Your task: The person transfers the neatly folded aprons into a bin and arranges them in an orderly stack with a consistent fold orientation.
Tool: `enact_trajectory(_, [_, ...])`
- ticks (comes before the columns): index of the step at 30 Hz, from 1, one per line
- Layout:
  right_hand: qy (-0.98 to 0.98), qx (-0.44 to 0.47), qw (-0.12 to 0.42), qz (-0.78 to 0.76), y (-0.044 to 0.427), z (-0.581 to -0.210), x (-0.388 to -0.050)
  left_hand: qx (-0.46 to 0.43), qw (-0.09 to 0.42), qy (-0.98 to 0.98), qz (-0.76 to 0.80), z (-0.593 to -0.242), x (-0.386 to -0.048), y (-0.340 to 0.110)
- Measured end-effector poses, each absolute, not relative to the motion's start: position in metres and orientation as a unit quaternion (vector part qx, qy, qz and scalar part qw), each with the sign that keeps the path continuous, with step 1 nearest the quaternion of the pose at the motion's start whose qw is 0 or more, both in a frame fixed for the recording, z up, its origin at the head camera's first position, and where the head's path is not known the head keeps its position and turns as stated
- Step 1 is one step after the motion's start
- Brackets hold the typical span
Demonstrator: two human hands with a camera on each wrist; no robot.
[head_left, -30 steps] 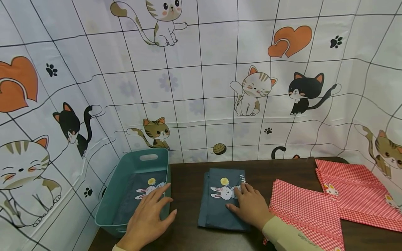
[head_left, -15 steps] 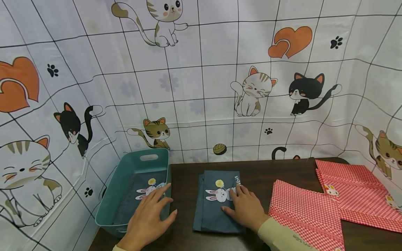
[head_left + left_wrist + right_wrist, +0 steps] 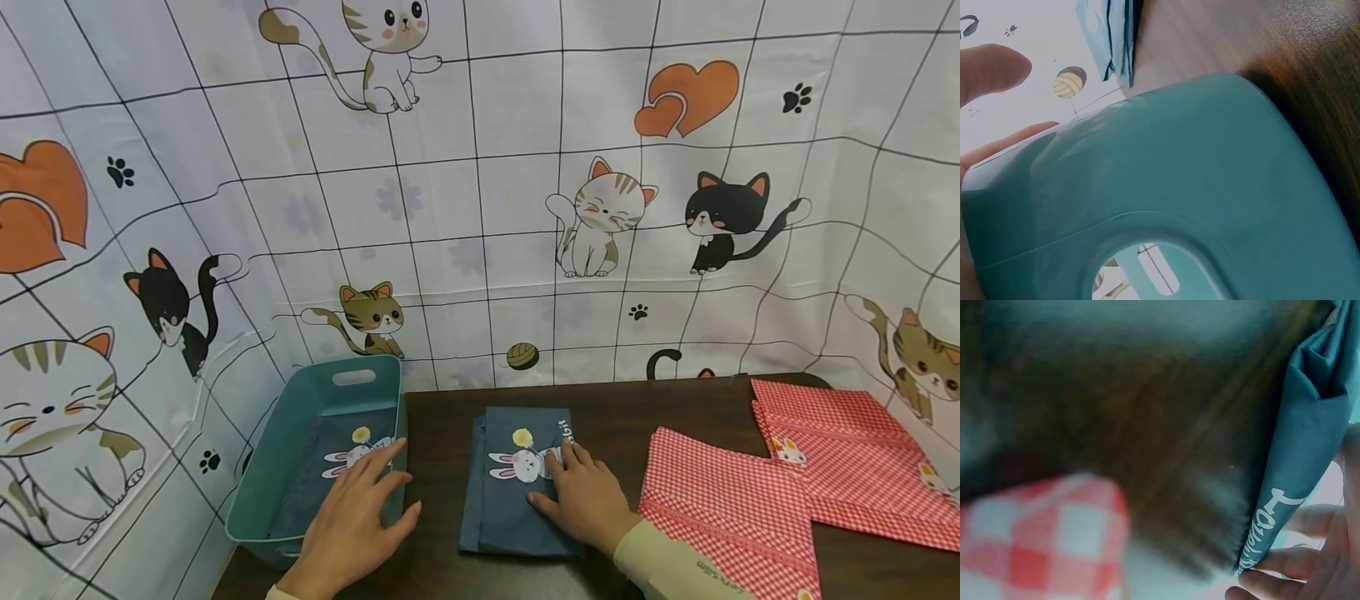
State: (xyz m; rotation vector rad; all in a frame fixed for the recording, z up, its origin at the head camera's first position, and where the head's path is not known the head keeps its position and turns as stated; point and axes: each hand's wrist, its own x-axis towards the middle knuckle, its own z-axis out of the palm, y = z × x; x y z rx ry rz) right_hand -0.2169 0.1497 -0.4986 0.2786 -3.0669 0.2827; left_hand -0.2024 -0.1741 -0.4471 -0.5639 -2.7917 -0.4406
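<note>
A folded dark teal cloth (image 3: pixel 506 517) with a printed rabbit, a yellow flower and white lettering lies flat in the middle of the table. My right hand (image 3: pixel 588 500) rests on its right side, fingers spread and loosely bent. In the right wrist view, that hand's fingers (image 3: pixel 1310 519) lie along the cloth's lettered edge (image 3: pixel 1300 444). At the left stands a teal plastic basket (image 3: pixel 255 492). Another cloth (image 3: pixel 300 492) with the same rabbit print lies inside it. My left hand (image 3: pixel 352 517) is at the basket's right wall, fingers loosely extended over the rim, thumb apart.
Two red-and-white checked cloths lie at the right: a nearer one (image 3: pixel 727 500) and a farther one (image 3: pixel 862 458), which meet. Behind the dark wooden table (image 3: pixel 442 433) hangs a white curtain (image 3: pixel 517 208) printed with cats.
The right hand and the teal cloth under it have slid slightly left, then stopped. My left hand stays at the basket. The head view has shifted a little.
</note>
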Motion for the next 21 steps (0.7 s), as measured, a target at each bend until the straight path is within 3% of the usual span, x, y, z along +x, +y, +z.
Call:
enact_trajectory(14, [-0.990, 0.096, 0.031, 0.100, 0.151, -0.503, -0.213, -0.228, 0.178, -0.946, -0.143, -0.433, -0.206, -0.154])
enact_trajectory(21, [-0.989, 0.098, 0.039, 0.105, 0.151, -0.505, -0.211, -0.260, 0.160, -0.940, -0.155, -0.426, -0.207, -0.125])
